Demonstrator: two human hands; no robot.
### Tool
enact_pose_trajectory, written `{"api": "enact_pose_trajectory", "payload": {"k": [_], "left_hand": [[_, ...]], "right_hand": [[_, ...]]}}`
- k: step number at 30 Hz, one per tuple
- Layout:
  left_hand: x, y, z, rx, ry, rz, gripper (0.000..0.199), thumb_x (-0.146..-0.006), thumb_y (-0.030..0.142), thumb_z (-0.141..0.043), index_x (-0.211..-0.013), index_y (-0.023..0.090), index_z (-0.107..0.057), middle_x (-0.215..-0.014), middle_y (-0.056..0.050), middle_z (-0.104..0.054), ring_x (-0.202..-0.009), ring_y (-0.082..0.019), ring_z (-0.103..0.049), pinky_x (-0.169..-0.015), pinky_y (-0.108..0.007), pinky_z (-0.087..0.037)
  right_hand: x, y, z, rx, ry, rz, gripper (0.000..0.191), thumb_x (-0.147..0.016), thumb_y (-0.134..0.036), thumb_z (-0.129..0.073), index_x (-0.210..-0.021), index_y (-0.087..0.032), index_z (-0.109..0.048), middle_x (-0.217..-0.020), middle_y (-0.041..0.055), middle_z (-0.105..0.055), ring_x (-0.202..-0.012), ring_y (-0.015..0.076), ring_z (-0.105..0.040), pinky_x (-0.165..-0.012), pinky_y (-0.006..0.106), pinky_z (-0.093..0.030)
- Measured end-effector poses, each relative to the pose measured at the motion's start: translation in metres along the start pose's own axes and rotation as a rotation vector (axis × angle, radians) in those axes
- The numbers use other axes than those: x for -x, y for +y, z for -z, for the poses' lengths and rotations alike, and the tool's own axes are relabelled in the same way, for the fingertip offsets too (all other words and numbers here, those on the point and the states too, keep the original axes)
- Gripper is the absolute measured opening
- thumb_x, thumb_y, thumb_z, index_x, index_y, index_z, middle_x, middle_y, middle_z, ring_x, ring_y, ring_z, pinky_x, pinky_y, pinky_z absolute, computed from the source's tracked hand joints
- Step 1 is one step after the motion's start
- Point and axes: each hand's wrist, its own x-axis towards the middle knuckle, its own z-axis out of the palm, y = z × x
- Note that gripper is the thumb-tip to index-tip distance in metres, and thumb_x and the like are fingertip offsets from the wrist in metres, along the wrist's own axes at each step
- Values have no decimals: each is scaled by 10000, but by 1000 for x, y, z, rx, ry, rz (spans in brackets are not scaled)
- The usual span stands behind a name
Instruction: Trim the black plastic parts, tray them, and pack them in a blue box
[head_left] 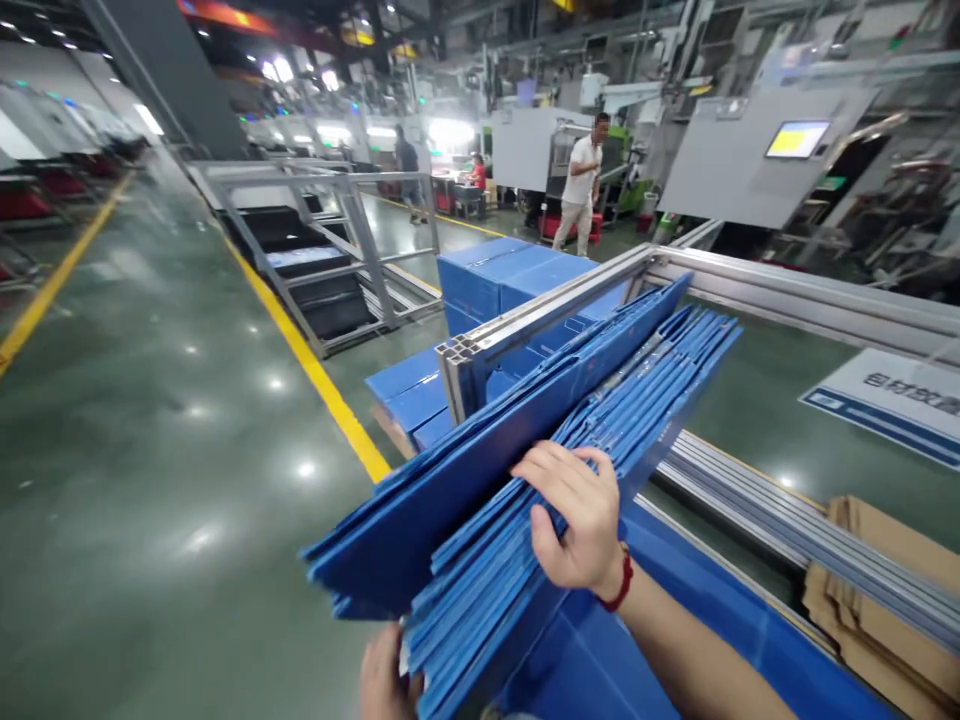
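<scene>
A thick bundle of flat-folded blue corrugated boxes [487,580] stands on edge at the middle of the view. My right hand [574,510] is closed over its upper edges, fingertips tucked between the layers; a red bracelet circles that wrist. At the bundle's near end, low in the view, my left hand [384,672] wraps the corner, with part of its fingers hidden. Other flat blue boxes [465,480] lean to the left of the bundle, against an aluminium frame [555,310].
Assembled blue boxes [517,270] stand beyond the frame. Flattened brown cardboard [892,600] lies at lower right beside metal rails [787,510]. A metal cart [330,250] stands beside a yellow floor line [300,370]. A person [581,185] is near the machines.
</scene>
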Motion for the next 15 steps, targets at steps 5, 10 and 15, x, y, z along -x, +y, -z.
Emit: {"api": "enact_pose_trajectory", "payload": {"k": [5, 10, 15], "left_hand": [[-24, -7, -4, 11, 147, -121, 276, -943, 349, -457, -779, 241, -651, -670, -5, -729, -553, -199, -686, -465, -270, -531], [-14, -1, 16, 4, 149, -132, 210, -940, 390, -534, -951, 240, -680, -828, -26, -755, -687, -203, -721, -513, -261, -546], [-13, 24, 41, -6, 444, -70, 342, -891, 433, -578, -1151, 211, -584, -1012, -100, -649, -893, -263, -669, -758, -404, -580]], "right_hand": [[-12, 9, -22, 8, -11, -5, 275, -889, -207, -460, -1058, -200, -676, -1089, 30, -740, -1097, 205, -671, -906, 368, -356], [-10, 13, -20, 21, -30, 19, 276, -908, -208, -453, -1071, -220, -675, -1106, 26, -739, -1114, 201, -663, -898, 360, -356], [-6, 16, -11, 66, -44, 46, 274, -923, -198, -453, -1084, -214, -673, -1100, 45, -743, -1120, 226, -666, -864, 375, -364]]}}
